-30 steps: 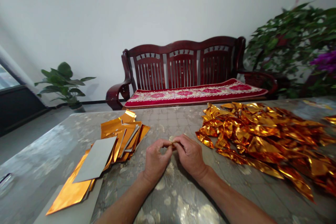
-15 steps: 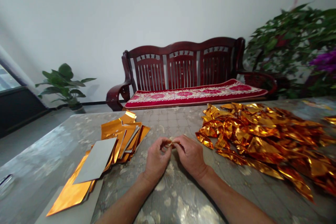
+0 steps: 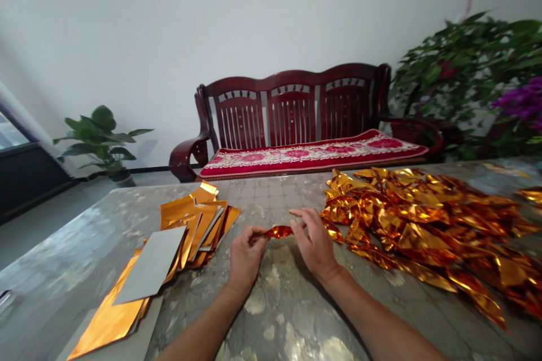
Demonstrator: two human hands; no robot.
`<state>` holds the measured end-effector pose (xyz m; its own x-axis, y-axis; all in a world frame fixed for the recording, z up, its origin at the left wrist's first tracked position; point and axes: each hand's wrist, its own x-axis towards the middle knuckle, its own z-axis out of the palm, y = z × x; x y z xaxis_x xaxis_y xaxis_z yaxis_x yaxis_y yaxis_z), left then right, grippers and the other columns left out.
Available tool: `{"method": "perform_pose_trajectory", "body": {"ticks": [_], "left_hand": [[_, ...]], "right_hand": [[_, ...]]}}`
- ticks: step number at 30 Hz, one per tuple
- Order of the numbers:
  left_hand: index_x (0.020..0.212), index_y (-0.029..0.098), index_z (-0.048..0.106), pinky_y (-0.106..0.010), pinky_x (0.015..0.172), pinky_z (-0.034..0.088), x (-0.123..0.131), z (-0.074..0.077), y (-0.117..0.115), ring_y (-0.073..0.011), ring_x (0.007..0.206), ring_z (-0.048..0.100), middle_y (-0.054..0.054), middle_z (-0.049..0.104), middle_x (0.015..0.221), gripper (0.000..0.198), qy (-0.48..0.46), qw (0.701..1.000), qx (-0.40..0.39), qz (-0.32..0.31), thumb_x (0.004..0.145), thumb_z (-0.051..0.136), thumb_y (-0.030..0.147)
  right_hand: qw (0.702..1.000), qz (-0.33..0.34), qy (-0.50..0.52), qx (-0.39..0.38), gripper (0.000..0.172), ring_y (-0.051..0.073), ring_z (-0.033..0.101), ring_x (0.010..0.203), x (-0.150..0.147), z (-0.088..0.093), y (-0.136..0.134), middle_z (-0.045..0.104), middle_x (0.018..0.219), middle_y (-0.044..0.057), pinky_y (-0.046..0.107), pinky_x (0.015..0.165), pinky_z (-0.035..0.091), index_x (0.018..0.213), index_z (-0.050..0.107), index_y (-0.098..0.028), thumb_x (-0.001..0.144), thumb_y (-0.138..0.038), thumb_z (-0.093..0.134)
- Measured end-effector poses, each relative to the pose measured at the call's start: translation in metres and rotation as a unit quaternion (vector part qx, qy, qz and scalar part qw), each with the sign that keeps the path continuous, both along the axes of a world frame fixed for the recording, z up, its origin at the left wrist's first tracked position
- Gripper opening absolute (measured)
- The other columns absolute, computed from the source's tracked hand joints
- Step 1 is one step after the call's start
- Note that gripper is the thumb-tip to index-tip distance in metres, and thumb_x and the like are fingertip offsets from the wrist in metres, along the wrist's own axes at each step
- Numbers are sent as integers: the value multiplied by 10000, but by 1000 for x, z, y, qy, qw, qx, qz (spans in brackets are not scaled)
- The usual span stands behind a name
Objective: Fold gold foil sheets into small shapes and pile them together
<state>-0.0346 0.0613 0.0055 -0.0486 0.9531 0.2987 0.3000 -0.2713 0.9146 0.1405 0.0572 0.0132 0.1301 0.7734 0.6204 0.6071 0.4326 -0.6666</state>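
A small folded piece of orange-gold foil (image 3: 279,232) lies between my hands above the table. My left hand (image 3: 247,256) pinches its left end between thumb and fingers. My right hand (image 3: 314,242) is at its right end, with the index finger raised and the fingers apart; the thumb side is close to the foil. Right of my right hand spreads a heap of folded gold foil pieces (image 3: 406,208). Left of my left hand lie loose flat gold foil sheets (image 3: 112,316), some showing a grey-white back (image 3: 152,262).
The patterned grey table (image 3: 271,197) runs across the view. Behind it stands a dark red wooden bench (image 3: 292,113) with a red floral cover (image 3: 313,152). Potted plants stand at left (image 3: 104,135) and right (image 3: 470,67). A small object lies at the left table edge.
My hands have moved apart, so the foil piece between them now shows. The fingers of my right hand have opened from their pinch. The view has shifted slightly.
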Motion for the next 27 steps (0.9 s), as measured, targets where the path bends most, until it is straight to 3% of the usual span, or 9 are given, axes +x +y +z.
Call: {"method": "perform_pose_trajectory", "body": {"ticks": [7,11,14,19,27], "left_hand": [[855,167,674,-292,757,542,0,-1,4,-178,782,694,-33,732,810,159,-49,998,-10,-22,757,636,287],[1083,158,621,-294,763,559,5,1,-1,-165,811,697,-52,716,943,376,-27,999,-28,-28,725,681,257],[1218,166,573,-284,711,562,7,6,-5,-154,755,688,-35,708,926,498,9,999,-32,-34,750,690,289],[999,192,712,-317,810,558,5,5,-5,-178,838,708,-38,758,925,218,65,998,8,-17,843,584,274],[1009,177,753,-296,629,586,10,3,-5,-180,620,716,-29,773,775,282,-15,998,-52,-19,854,566,320]], "right_hand": [[991,70,51,-98,205,193,662,827,-8,-10,8,716,829,42,317,780,509,830,734,-205,841,-192,529],[996,40,51,-56,199,194,656,840,-8,-10,9,708,842,54,326,808,503,841,733,-195,843,-173,536],[998,36,41,-29,193,192,652,851,-8,-8,6,699,864,61,322,812,504,861,727,-192,846,-157,538],[998,47,25,-15,190,186,645,826,-14,-5,0,683,845,49,310,786,510,846,714,-199,812,-105,552],[998,48,27,-21,180,188,636,800,-19,-6,0,669,832,46,311,755,515,832,719,-208,799,-106,575]]}}
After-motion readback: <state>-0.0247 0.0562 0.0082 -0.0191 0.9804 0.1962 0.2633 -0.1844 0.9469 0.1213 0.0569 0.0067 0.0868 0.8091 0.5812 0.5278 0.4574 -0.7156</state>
